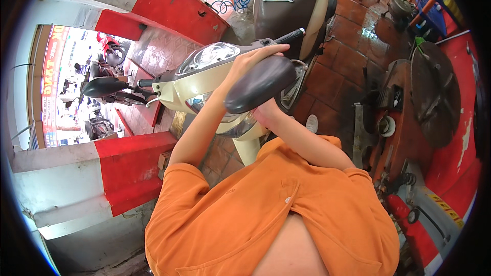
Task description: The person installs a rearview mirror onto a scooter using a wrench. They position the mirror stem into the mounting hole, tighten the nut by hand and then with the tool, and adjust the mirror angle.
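A cream and brown scooter (pixel 176 89) stands in front of me, its handlebar turned crosswise. My left hand (pixel 253 61) lies over the top of the handlebar cover, fingers stretched out toward the right grip (pixel 292 36). The black rear-view mirror (pixel 261 86) covers part of that hand. Below this mirror, my right hand (pixel 264 112) reaches up against the scooter's front, its fingers hidden. A second black mirror (pixel 104 87) juts out at the left. On the brown seat (pixel 286 18) rests a double-ended wrench (pixel 279 0). The dashboard (pixel 217 55) sits beside my left hand.
Red and white low walls (pixel 130 168) border the left side. To the right stand a greasy workbench (pixel 391 87) with a small cup (pixel 387 125) and a large dark round panel (pixel 434 94). A blue hose (pixel 235 4) lies beyond. Motorcycles (pixel 110 53) show through the doorway.
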Tool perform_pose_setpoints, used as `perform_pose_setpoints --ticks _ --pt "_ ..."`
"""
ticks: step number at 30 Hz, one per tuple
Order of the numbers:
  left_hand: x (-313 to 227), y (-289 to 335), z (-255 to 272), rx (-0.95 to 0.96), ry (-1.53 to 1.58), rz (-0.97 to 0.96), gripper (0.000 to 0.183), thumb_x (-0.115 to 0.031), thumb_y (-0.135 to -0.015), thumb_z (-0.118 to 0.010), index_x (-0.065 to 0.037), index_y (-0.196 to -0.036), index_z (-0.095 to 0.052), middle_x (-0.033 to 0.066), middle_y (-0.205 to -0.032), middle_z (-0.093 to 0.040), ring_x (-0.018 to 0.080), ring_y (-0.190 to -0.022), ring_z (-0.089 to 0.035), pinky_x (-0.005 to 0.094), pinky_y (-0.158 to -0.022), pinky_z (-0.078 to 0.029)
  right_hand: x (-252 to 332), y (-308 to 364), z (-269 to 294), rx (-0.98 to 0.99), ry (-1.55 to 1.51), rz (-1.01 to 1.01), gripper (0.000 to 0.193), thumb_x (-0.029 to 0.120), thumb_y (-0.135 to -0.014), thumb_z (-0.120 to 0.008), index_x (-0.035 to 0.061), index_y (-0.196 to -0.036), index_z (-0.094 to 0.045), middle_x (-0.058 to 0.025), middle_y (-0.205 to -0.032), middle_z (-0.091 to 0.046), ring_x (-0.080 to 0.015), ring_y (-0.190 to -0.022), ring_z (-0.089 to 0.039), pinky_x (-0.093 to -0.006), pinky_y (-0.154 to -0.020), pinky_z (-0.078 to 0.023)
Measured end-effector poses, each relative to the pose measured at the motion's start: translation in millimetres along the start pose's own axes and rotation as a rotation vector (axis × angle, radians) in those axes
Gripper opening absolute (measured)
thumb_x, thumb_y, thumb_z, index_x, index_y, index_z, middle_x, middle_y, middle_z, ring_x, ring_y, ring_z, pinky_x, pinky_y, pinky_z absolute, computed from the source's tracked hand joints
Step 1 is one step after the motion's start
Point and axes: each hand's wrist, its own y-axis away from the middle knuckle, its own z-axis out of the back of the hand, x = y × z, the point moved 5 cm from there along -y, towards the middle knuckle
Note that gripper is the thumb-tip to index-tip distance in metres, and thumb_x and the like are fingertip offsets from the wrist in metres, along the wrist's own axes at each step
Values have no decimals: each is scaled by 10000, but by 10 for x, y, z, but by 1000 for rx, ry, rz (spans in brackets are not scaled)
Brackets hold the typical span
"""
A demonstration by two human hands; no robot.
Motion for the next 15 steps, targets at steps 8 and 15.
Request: perform_pose_setpoints --ticks 8,15 --pt "436 -512 -349 322 -426 -637 254 -158 -717 -703 -109 -959 -648 88 -817 -658 308 -769 -650 366 -677 -504 -16 21 -17 75 130 -49 198 141 -997 -545 43 -1169 -549 -62 -1035 -678 -186 -918 -700 -332 -825 -586" --pt "397 -775 -783 131 -668 -374 414 -440 -833 -725 -66 -879 -553 115 -723 -648 332 -736 -663 440 -638 -500 -40 -86 133 2 204 -45 158 135 -1032 -463 55 -1142 -543 -83 -1049 -668 -201 -953 -692 -360 -826 -593"
